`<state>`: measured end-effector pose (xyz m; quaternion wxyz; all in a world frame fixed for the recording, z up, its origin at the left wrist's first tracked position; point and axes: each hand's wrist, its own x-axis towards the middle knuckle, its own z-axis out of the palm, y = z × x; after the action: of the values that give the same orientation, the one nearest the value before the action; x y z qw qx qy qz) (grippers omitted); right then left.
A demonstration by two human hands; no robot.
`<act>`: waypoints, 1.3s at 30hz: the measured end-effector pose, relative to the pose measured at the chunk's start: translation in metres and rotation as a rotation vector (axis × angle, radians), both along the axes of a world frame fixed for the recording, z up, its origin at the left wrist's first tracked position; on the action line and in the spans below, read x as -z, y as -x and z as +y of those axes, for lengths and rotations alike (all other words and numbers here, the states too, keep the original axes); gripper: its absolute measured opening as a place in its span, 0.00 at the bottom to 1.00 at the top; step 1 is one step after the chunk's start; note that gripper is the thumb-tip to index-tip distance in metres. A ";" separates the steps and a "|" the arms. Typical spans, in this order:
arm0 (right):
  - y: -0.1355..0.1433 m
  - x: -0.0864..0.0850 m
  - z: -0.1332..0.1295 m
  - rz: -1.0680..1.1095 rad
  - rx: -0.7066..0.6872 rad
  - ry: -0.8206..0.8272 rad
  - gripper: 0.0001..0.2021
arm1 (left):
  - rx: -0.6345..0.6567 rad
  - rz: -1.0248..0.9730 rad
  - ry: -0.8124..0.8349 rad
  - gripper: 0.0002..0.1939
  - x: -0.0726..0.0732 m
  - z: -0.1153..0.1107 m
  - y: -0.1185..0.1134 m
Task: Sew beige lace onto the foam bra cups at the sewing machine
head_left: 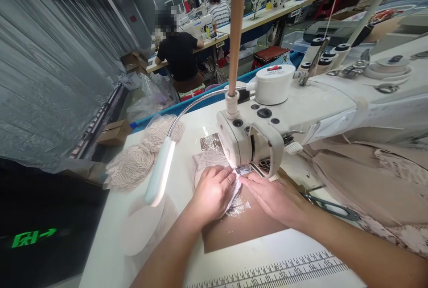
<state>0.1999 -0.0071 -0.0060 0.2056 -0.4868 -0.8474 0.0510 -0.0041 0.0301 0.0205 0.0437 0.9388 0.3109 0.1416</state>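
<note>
My left hand [216, 190] is bent over a pale lace fabric piece [209, 159], its fingers closed together on the cloth beside the presser foot [243, 170]. My right hand [272, 196] lies flat with fingers stretched out, their tips at the lit cloth edge by the foot. Under both hands is a brown sheet [234, 234] with shiny clear tape [239, 207] on it. The white sewing machine head [234, 138] stands over the cloth and hides the needle area in part. My left thumb is hard to make out.
A gooseneck lamp [160, 172] arches at the left. Lace pieces [130, 167] and round pale cups [143, 225] lie on the white table. A ruler strip [267, 274] runs along the front. Scissors [334, 207] and beige garments [361, 181] lie right. A person [179, 54] sits beyond.
</note>
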 end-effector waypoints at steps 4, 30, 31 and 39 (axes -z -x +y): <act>-0.001 0.002 0.001 0.029 0.018 0.000 0.20 | 0.004 -0.007 0.011 0.17 -0.004 -0.002 0.001; 0.004 0.001 -0.004 -0.054 0.050 -0.054 0.19 | 0.087 0.041 0.055 0.19 -0.004 -0.004 0.002; 0.003 0.001 -0.005 -0.052 0.035 -0.054 0.18 | 0.095 0.042 0.055 0.19 -0.004 -0.004 0.002; -0.001 0.002 -0.015 -0.030 -0.104 0.037 0.18 | 0.121 0.049 0.067 0.19 -0.005 0.000 0.006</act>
<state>0.2012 -0.0216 -0.0082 0.1810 -0.4467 -0.8734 0.0703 -0.0097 0.0300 0.0251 0.0760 0.9571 0.2593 0.1051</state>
